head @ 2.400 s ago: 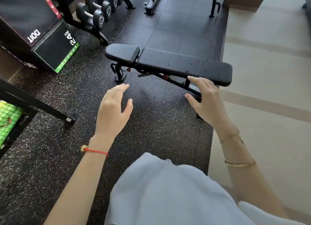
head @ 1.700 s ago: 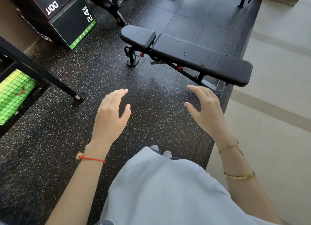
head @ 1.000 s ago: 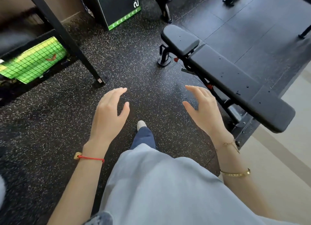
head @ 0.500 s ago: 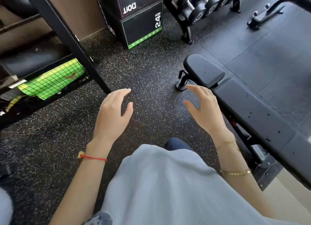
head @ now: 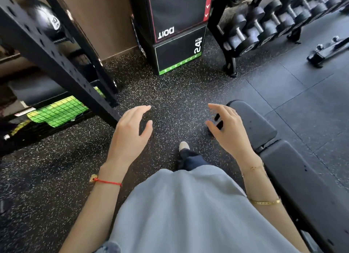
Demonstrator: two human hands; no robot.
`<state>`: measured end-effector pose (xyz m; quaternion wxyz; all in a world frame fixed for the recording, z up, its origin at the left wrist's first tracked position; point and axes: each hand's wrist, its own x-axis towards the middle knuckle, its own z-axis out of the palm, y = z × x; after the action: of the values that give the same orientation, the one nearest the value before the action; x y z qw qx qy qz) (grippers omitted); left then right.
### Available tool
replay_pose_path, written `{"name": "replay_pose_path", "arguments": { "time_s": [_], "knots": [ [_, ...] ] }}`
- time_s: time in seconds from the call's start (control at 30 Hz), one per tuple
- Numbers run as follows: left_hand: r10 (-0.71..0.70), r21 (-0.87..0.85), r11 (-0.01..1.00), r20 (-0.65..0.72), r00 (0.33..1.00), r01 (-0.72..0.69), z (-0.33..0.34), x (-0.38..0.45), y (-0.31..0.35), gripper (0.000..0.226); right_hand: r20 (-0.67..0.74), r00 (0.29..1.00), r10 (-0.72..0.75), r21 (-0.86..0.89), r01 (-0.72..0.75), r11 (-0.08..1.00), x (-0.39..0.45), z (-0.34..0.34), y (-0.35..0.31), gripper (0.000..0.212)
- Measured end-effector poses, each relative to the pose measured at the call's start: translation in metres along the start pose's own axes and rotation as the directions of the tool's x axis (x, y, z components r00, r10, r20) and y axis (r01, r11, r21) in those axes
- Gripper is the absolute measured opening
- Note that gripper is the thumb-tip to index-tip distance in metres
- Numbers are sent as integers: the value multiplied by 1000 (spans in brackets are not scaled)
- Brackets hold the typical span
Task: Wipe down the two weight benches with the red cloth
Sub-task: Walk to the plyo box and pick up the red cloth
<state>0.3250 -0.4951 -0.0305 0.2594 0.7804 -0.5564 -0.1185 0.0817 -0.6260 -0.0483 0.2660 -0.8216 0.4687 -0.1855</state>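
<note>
Bench (head: 294, 169) now lies closer on our right, long axis running lower right to upper left. Left hand (head: 128, 137) and right hand (head: 229, 132) hover wide, empty.

We see our left hand (head: 130, 133) and right hand (head: 229, 131) spread empty above speckled floor (head: 170, 94), a black weight bench (head: 283, 158) just right.

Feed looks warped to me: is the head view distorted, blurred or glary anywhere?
Head view: wide-angle bend, so the rack post and dumbbells lean toward the edges; both hands and the bench read sharp; bright light falls on the green mesh; no strong glare.
</note>
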Motion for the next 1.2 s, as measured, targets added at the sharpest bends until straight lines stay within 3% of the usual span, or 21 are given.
{"name": "replay_pose_path", "arguments": {
  "time_s": [0.4,0.8,1.2],
  "knots": [
    [-67,-2,998,-116,991,67,4,245,-1,39,60,987,-151,-8,151,988,282,-40,12,44],
    [-38,-4,999,-103,994,37,25,486,-57,38,60,989,-133,1,133,991,517,0,30,43],
    [8,39,999,-164,986,-1,-7,750,-124,38,30,982,-188,-8,189,982,790,18,-2,42]
  ]
}}
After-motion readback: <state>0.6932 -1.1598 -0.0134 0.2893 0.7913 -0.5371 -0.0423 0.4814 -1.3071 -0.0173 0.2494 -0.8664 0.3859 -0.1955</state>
